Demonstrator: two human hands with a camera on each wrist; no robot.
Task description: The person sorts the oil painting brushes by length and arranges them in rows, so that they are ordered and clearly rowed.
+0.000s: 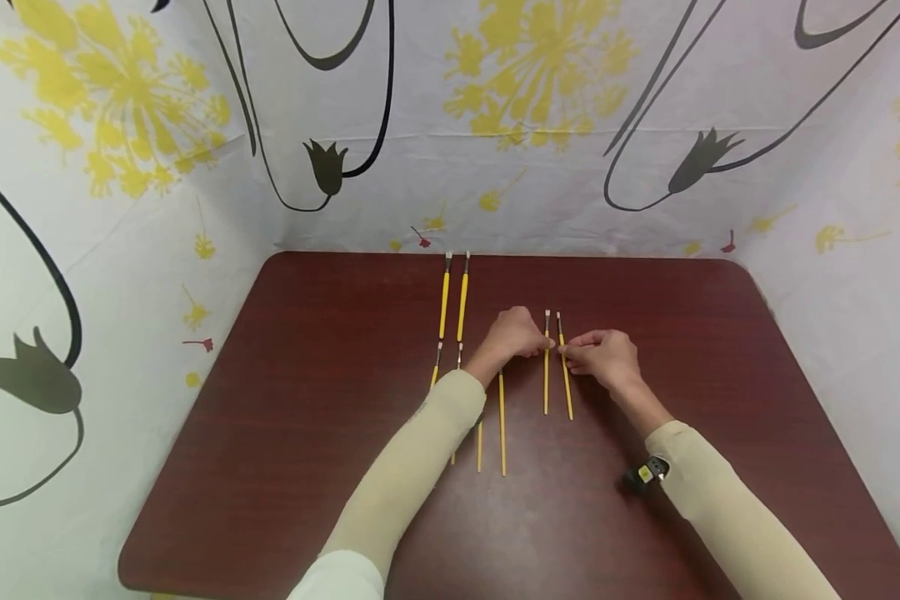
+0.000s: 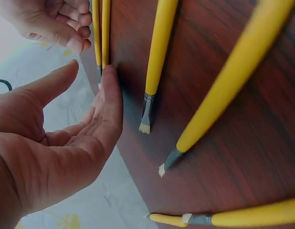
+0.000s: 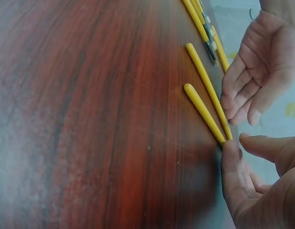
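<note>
Two yellow-handled paintbrushes lie side by side on the table, the left paintbrush (image 1: 546, 379) nearly straight and the right paintbrush (image 1: 567, 390) slightly slanted, bristles toward the far edge. My left hand (image 1: 516, 333) touches the left one with its fingers; in the left wrist view, that hand's thumb and straight fingers are apart. From the other side, my right hand (image 1: 607, 357) touches the right one near its bristle end. Its thumb (image 3: 262, 145) stands apart from its extended fingers (image 3: 231, 167) in the right wrist view. Neither paintbrush appears lifted.
Two more paintbrushes (image 1: 462, 304) lie at the table's far edge. Several others (image 1: 502, 425) lie nearer, partly hidden under my left forearm. The dark red table (image 1: 307, 350) has rounded corners, and a patterned white cloth (image 1: 435, 183) stands behind it.
</note>
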